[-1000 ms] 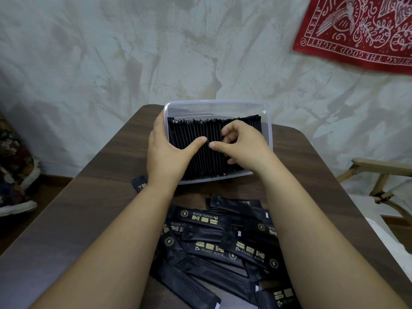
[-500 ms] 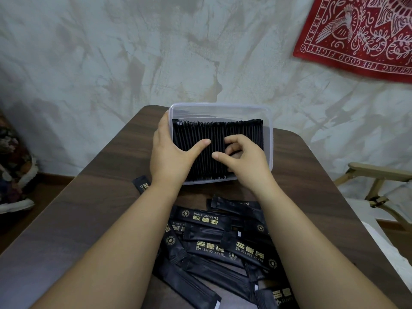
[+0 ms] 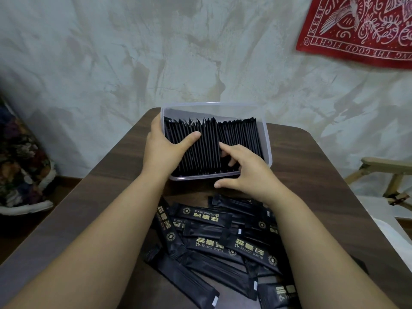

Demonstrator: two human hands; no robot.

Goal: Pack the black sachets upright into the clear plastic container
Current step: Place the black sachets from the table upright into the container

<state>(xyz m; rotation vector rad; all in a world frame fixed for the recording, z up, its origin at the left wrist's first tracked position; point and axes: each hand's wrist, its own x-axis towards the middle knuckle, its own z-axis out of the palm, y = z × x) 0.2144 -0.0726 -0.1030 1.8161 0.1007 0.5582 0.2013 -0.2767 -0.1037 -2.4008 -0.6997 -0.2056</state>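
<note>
The clear plastic container point(image 3: 268, 143) stands at the table's far middle, packed with a row of upright black sachets point(image 3: 240, 137). My left hand point(image 3: 163, 152) grips the container's left wall, its thumb lying across the sachet tops. My right hand point(image 3: 249, 172) sits at the container's near right; its curled fingers dip between the sachets and its thumb rests outside the near wall. A gap shows in the row beside those fingers. A loose pile of black sachets point(image 3: 214, 241) with gold print lies flat on the table between my forearms.
The dark wooden table point(image 3: 323, 197) has a rounded far edge against a grey mottled wall. A red bandana point(image 3: 361, 30) hangs top right. A wooden chair frame point(image 3: 383, 172) stands right of the table; patterned fabric point(image 3: 20, 166) lies on the floor left.
My right hand slid back toward the container's near wall, fingers now pushed down into the row. The left hand stays on the left wall. The view has moved closer.
</note>
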